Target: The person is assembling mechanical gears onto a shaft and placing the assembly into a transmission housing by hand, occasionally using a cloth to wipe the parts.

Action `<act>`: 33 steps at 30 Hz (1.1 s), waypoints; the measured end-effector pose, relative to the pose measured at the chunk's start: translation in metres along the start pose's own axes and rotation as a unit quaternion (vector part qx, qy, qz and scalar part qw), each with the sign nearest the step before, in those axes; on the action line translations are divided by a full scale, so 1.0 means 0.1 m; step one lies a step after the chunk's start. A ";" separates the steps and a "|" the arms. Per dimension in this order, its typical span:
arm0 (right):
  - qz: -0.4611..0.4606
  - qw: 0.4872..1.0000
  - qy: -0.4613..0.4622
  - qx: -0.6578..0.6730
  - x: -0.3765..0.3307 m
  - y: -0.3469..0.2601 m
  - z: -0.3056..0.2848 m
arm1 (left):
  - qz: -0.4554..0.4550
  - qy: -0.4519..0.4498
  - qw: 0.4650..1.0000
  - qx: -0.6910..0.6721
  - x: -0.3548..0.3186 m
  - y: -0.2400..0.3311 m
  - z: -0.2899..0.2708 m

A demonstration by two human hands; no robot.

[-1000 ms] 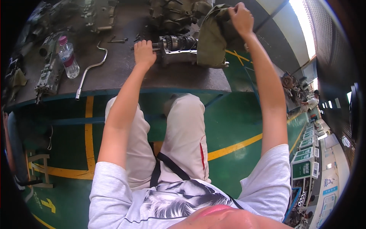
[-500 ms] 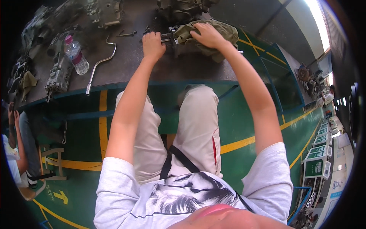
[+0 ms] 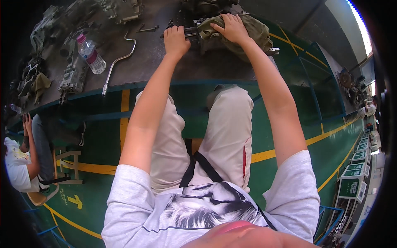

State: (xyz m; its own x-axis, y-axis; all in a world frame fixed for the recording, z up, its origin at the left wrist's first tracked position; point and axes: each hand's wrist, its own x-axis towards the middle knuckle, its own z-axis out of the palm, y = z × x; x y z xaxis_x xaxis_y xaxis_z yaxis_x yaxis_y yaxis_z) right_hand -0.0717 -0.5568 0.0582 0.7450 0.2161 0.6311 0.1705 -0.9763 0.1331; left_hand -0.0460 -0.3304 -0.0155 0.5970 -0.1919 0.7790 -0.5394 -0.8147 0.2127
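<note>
My left hand (image 3: 176, 41) is closed round the left end of a metal part with dark rods (image 3: 191, 33), at the far side of the workbench. An olive-green cloth (image 3: 257, 32) covers the right side of this part. My right hand (image 3: 233, 29) is on the cloth, its fingers bent over the top and the thumb toward the left. What lies beneath the cloth is hidden, though a small metal end (image 3: 273, 51) sticks out at its right. To the left of my left hand lie a bent steel wrench (image 3: 120, 64) and a small bolt-like tool (image 3: 147, 29).
A water bottle (image 3: 92, 56) with a pink cap stands near a metal casting (image 3: 73, 78). More greasy castings (image 3: 122, 10) line the back and left of the bench (image 3: 136, 76). A seated person (image 3: 25, 159) is at far left. Green-and-white boxes (image 3: 352, 180) stand at right.
The whole view has shifted, so the bench and its things appear farther right and slightly higher. Both hands keep their places on the part and the cloth.
</note>
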 end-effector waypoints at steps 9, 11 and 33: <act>0.004 0.999 -0.045 -0.007 -0.06 -0.04 -0.07 | 0.000 -0.020 1.000 0.024 0.01 0.02 -0.01; -0.001 1.000 -0.026 -0.014 -0.09 -0.04 -0.06 | -0.001 -0.022 0.999 0.025 0.01 0.03 -0.02; -0.009 0.998 0.045 -0.052 -0.29 -0.09 0.11 | -0.002 0.007 1.000 0.001 0.02 0.00 0.02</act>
State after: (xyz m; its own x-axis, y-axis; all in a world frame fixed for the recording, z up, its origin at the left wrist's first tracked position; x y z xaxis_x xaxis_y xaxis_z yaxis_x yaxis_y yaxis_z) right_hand -0.0876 -0.5541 0.0301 0.6804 0.2361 0.6937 0.1110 -0.9690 0.2209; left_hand -0.0436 -0.3320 -0.0148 0.5902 -0.1805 0.7868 -0.5359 -0.8165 0.2146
